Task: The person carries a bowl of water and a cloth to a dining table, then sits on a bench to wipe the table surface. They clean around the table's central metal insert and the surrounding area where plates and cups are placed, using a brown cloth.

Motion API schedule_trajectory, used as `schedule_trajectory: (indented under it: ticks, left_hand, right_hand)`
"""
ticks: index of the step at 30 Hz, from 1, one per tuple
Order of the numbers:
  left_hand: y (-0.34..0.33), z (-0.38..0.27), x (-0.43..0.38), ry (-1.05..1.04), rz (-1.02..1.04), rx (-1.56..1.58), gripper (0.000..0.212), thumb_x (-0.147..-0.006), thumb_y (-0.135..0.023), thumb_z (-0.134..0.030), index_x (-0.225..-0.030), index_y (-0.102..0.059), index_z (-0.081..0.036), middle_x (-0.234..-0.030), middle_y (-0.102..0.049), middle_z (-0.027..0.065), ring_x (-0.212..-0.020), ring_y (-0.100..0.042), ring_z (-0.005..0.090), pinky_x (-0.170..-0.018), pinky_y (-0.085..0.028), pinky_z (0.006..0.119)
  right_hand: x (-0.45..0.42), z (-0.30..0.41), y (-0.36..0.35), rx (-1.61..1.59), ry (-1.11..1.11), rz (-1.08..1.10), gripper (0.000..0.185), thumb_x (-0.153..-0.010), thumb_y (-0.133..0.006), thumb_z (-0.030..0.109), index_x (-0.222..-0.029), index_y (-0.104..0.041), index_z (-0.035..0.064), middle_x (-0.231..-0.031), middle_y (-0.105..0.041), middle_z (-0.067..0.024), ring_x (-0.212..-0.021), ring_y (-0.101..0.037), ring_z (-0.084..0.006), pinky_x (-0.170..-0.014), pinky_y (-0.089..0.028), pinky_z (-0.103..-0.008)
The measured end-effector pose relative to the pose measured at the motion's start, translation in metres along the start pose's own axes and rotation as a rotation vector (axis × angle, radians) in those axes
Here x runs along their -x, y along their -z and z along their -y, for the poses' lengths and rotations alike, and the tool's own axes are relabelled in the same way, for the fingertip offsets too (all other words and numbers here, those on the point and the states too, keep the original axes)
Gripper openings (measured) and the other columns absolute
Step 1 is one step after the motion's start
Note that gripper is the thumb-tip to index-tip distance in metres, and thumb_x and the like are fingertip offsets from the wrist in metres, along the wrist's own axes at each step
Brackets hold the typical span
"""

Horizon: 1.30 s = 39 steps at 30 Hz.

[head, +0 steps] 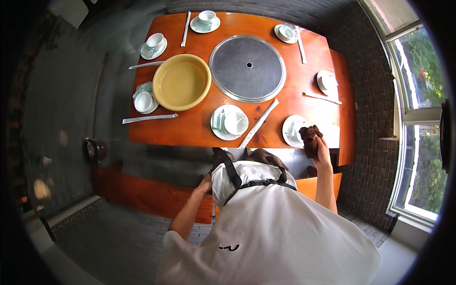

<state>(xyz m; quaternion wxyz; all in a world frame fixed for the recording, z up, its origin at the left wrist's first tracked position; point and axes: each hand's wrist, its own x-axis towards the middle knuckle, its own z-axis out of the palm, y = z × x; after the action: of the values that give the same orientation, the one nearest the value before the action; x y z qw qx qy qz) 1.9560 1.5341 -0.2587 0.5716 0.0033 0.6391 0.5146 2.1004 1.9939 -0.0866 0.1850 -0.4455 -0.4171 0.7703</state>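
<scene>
My right hand grips a crumpled dark brown cloth over the near right edge of the wooden table. Just beyond the cloth is a wrapped place setting, a white saucer and bowl partly covered by it. My left hand hangs low by my left side, near the bench. Its fingers are mostly hidden against my clothes, so I cannot tell whether it holds anything. Straight ahead of me on the table sits a plastic-wrapped saucer with a white bowl, and a paper-sleeved chopstick packet lies slanted beside it.
A yellow plastic basin stands left of a round metal cover set into the tabletop. Several more wrapped settings line the table's edges. A red-brown bench is at my left; a brick wall and windows are right.
</scene>
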Motion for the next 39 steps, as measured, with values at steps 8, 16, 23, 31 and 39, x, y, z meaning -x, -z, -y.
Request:
schedule_trajectory:
  ticks: [8, 16, 23, 31, 39]
  left_hand:
    - [0.013, 0.031, -0.033, 0.38, -0.009, 0.081, 0.061, -0.103, -0.035, -0.047, -0.144, -0.051, -0.005, -0.139, -0.059, 0.0129, -0.127, -0.056, 0.0279, -0.106, -0.046, 0.04]
    - [0.034, 0.027, -0.047, 0.357, -0.018, 0.025, 0.064, -0.104, -0.035, -0.053, -0.142, -0.054, -0.005, -0.134, -0.063, 0.0128, -0.123, -0.059, 0.0281, -0.103, -0.048, 0.041]
    - [0.029, -0.01, -0.014, 0.268, -0.139, 0.509, 0.058, -0.104, -0.041, -0.047, -0.14, -0.056, -0.004, -0.129, -0.065, 0.0141, -0.118, -0.061, 0.0268, -0.101, -0.049, 0.039]
    - [-0.025, -0.029, 0.034, 0.387, -0.269, 0.941, 0.05, -0.104, -0.049, -0.04, -0.137, -0.058, -0.003, -0.123, -0.068, 0.0155, -0.114, -0.063, 0.0254, -0.099, -0.05, 0.038]
    - [-0.074, 0.005, -0.014, 0.345, -0.205, 0.639, 0.043, -0.099, -0.059, -0.029, -0.132, -0.062, -0.002, -0.122, -0.068, 0.0125, -0.113, -0.064, 0.0236, -0.098, -0.05, 0.034]
  right_hand:
    - [0.027, -0.02, 0.007, 0.028, -0.03, -0.131, 0.036, -0.106, -0.047, 0.012, -0.141, -0.051, 0.0054, -0.12, -0.065, -0.01, -0.102, -0.068, -0.0204, -0.083, -0.059, -0.0337]
    - [0.048, -0.032, 0.005, -0.004, -0.003, -0.118, 0.039, -0.104, -0.05, 0.011, -0.143, -0.051, 0.0066, -0.122, -0.064, -0.0095, -0.102, -0.068, -0.0194, -0.083, -0.06, -0.032]
    - [0.065, -0.039, 0.018, -0.059, 0.003, -0.232, 0.031, -0.104, -0.052, 0.011, -0.135, -0.054, 0.0068, -0.115, -0.066, -0.0088, -0.096, -0.07, -0.0205, -0.079, -0.062, -0.0344]
    - [0.081, -0.037, 0.044, -0.074, 0.027, -0.319, 0.033, -0.104, -0.055, 0.013, -0.136, -0.053, 0.0063, -0.116, -0.066, -0.0086, -0.1, -0.069, -0.0187, -0.082, -0.061, -0.0333]
    - [0.044, -0.015, 0.079, -0.024, 0.007, -0.32, 0.034, -0.102, -0.06, 0.012, -0.134, -0.053, 0.0048, -0.116, -0.066, -0.0083, -0.098, -0.069, -0.017, -0.085, -0.059, -0.0304]
